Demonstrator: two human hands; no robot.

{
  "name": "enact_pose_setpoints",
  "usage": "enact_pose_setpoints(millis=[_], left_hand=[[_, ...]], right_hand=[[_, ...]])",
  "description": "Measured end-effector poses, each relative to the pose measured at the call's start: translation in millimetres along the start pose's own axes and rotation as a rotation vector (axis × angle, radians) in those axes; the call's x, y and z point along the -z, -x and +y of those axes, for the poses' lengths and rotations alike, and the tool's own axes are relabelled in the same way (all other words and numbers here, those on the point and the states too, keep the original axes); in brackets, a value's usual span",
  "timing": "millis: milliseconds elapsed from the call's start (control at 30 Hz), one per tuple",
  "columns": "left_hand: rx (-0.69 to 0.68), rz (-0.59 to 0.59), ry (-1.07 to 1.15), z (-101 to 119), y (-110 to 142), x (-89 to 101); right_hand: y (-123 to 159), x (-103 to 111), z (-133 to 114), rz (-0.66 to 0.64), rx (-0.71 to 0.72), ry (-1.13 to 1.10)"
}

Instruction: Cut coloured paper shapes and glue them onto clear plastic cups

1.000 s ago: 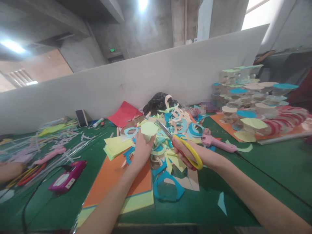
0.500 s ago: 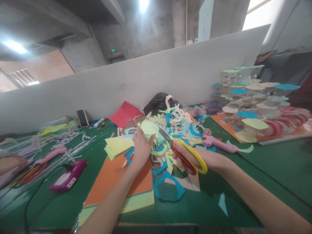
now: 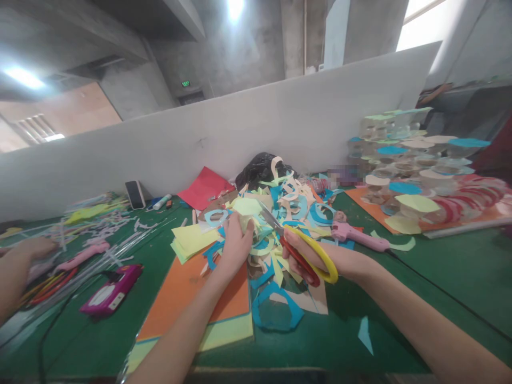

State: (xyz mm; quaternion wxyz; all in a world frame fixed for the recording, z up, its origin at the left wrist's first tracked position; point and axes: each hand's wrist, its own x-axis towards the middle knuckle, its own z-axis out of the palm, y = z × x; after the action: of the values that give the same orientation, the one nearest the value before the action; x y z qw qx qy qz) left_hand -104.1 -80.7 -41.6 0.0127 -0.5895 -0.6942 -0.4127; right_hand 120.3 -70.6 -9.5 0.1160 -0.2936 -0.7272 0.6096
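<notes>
My left hand (image 3: pixel 237 242) grips a piece of pale green paper (image 3: pixel 246 207) by its near edge, above a heap of cut paper. In my right hand (image 3: pixel 302 258) is a pair of scissors (image 3: pixel 316 250) with red and yellow handles, its blades pointing up and left at the paper's right edge. Whether the blades touch the paper I cannot tell. Beneath both hands lie paper scraps (image 3: pixel 296 202) in blue, cream and yellow-green. A blue paper ring (image 3: pixel 277 322) rests nearer to me.
Orange sheets (image 3: pixel 192 288) lie under my left forearm. A pink glue gun (image 3: pixel 356 234) with a cord is at right, before stacked cups with paper discs (image 3: pixel 404 188). At left are a magenta box (image 3: pixel 112 290), another person's hand (image 3: pixel 28 256) and a phone (image 3: pixel 135 194).
The pale green paper has turned slightly in my left hand, and its fingers have shifted a little. The scissors have barely moved. At left, the other person's hand has moved further into view.
</notes>
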Motion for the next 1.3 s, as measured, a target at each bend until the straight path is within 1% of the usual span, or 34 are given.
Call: enact_pose_setpoints(millis=[133,233,433,533,667,733,800,900,967,1033,1200,1300], left_hand=[[-0.019,0.048,-0.03,-2,-2,0.8],[-0.036,0.089,-0.036,-3,-3,1.5],[-0.074,0.121,-0.018,-6,-3,-0.9],[-0.089,0.128,-0.021,-8,-3,-2.5],[-0.109,0.126,-0.031,-9,-3,-2.4],[-0.106,0.115,-0.046,-9,-4,-1.9],[-0.09,0.106,-0.052,-9,-4,-1.5],[-0.062,0.102,-0.033,-11,-5,-1.3],[-0.053,0.108,-0.008,-12,-6,-1.3],[-0.049,0.111,0.031,-12,-7,-0.9],[-0.035,0.08,0.1,-10,-9,0.7],[-0.027,0.063,0.105,-9,-9,1.1]], right_hand=[[3,0,-8,0.009,-0.048,-0.022],[7,-1,-15,0.005,-0.043,-0.026],[10,-3,-19,0.002,-0.081,-0.045],[6,-3,-15,0.008,-0.102,-0.06],[-7,-3,1,-0.018,-0.136,-0.155],[-12,-4,9,-0.02,-0.111,-0.199],[-14,-6,11,0.005,-0.079,-0.21],[-12,-8,5,0.053,-0.084,-0.119],[-9,-8,-1,0.067,-0.11,-0.041],[-5,-7,-5,0.071,-0.113,-0.01],[1,-2,-5,0.033,0.022,0.03],[0,-2,-2,0.04,0.04,0.061]])
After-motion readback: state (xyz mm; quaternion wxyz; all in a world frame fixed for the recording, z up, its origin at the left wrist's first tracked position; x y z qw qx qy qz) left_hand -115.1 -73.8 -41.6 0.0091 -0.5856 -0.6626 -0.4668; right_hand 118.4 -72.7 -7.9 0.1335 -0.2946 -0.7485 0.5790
